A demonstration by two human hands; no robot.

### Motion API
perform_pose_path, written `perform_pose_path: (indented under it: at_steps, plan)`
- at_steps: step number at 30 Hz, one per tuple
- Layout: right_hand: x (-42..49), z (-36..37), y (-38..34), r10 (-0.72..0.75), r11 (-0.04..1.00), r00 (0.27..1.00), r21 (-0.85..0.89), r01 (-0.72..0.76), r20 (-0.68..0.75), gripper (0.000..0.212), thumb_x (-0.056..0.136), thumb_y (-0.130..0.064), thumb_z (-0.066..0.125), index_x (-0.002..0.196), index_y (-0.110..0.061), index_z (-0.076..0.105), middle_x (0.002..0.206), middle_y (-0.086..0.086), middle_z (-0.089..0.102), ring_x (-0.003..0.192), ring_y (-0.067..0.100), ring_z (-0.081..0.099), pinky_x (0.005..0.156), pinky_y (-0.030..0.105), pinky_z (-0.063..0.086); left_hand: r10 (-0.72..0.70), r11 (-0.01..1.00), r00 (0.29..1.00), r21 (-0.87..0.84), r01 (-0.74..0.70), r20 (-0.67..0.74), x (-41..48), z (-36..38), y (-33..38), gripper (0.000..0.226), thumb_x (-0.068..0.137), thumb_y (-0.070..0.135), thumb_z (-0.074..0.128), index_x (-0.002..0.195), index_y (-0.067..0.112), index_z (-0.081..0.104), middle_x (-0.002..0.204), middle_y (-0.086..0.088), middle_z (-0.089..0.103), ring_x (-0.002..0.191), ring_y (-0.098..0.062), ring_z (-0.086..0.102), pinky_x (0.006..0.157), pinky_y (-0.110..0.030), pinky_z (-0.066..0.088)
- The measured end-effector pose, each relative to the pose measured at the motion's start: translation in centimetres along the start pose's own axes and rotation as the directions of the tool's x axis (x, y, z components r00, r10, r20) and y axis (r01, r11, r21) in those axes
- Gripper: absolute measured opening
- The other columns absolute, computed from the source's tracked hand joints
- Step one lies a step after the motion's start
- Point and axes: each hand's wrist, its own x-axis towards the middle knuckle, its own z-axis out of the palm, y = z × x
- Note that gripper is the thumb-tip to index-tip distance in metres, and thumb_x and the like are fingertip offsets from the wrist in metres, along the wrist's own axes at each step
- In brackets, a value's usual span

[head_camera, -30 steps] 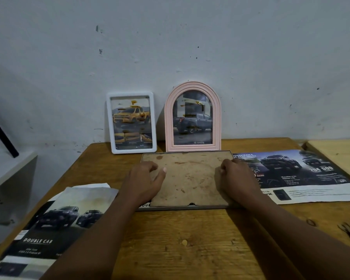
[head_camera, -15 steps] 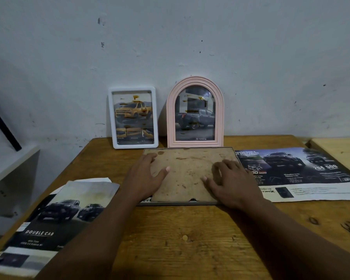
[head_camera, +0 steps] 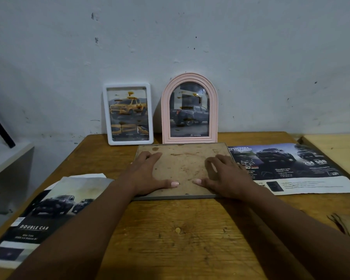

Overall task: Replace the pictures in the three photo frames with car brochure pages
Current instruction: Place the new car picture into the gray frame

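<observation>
A grey photo frame (head_camera: 182, 166) lies face down on the wooden table (head_camera: 170, 235), its brown backing board up. My left hand (head_camera: 148, 174) rests flat on the board's left side and my right hand (head_camera: 226, 176) on its right side, fingers spread, thumbs pointing inward near the front edge. Against the wall stand a white rectangular frame (head_camera: 128, 114) with a yellow truck page and a pink arched frame (head_camera: 189, 108) with a dark pickup page.
A car brochure spread (head_camera: 295, 168) lies to the right of the flat frame. Another brochure, marked Double Cab (head_camera: 42, 215), lies at the front left over the table's edge. A pale board (head_camera: 337, 146) sits at far right, a grey shelf (head_camera: 6, 166) at left.
Both hands moved from the frame's side edges onto the backing board and slid toward its front, thumbs now close together. The head camera shifted slightly nearer.
</observation>
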Motion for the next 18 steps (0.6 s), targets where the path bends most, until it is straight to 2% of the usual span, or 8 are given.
perform_pose_path:
  at_steps: [5, 10, 15, 18]
  plan:
    - [-0.5, 0.3, 0.4, -0.021, 1.0, 1.0, -0.004, 0.021, 0.003, 0.095, 0.073, -0.089, 0.037, 0.147, -0.03, 0.028, 0.163, 0.002, 0.016, 0.152, 0.031, 0.004, 0.118, 0.056, 0.013, -0.04, 0.998, 0.99, -0.045, 0.047, 0.134, -0.1, -0.3, 0.0, 0.15, 0.034, 0.099, 0.067, 0.159, 0.042, 0.006, 0.163, 0.018, -0.007, 0.153, -0.027, 0.004, 0.122, -0.056, 0.02]
    - [-0.7, 0.1, 0.2, -0.006, 1.0, 0.999, -0.025, 0.007, 0.039, 0.105, 0.066, -0.093, 0.037, 0.15, -0.032, 0.023, 0.165, 0.002, 0.01, 0.152, 0.032, -0.001, 0.119, 0.057, 0.01, -0.023, 0.999, 0.992, 0.032, 0.019, 0.123, -0.5, -0.1, 0.1, 0.143, 0.043, 0.098, 0.063, 0.159, 0.042, 0.001, 0.165, 0.014, -0.01, 0.154, -0.026, 0.0, 0.123, -0.055, 0.017]
    - [-0.9, -0.6, 0.2, -0.005, 1.0, 1.0, 0.013, 0.005, 0.03, 0.103, 0.065, -0.091, 0.05, 0.144, -0.028, 0.033, 0.16, 0.002, 0.025, 0.149, 0.03, 0.016, 0.115, 0.057, 0.026, -0.04, 0.998, 0.986, 0.046, 0.033, 0.162, -1.1, -0.4, 0.4, 0.144, 0.043, 0.098, 0.064, 0.159, 0.043, -0.002, 0.166, 0.012, -0.014, 0.155, -0.027, -0.005, 0.123, -0.055, 0.014]
    - [-2.0, -0.5, 0.5, -0.006, 1.0, 1.0, -0.005, 0.006, 0.022, 0.109, 0.057, -0.098, 0.042, 0.141, -0.029, 0.037, 0.156, 0.0, 0.032, 0.145, 0.029, 0.025, 0.112, 0.053, 0.031, -0.013, 1.0, 0.983, 0.012, 0.011, 0.182, -1.9, -0.5, 0.4, 0.148, 0.039, 0.096, 0.068, 0.159, 0.043, 0.002, 0.166, 0.013, -0.01, 0.154, -0.027, -0.001, 0.122, -0.053, 0.017]
